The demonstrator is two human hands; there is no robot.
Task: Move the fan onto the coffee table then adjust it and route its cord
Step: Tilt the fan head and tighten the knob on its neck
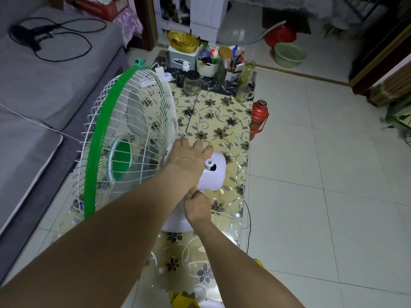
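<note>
Already the fan (124,138) stood on the coffee table (222,121), near its left edge and toward the near end, cage facing the sofa (40,90). The left hand (189,156) lay spread over the white motor housing (211,172) just behind the cage, fingers flat on it rather than curled. The right hand (198,207) was clenched around the fan's neck directly below the housing, above the white base (175,221). A dark cord (248,221) hung down off the table's right edge to the pale tiled floor (322,196). At the table's far end crowded a glass pot (191,84), jars, a white basket (208,63) and a tissue box (181,56). A red flask (259,117) stood just beside the right edge. Farther off on the floor sat a green basin (289,54).
</note>
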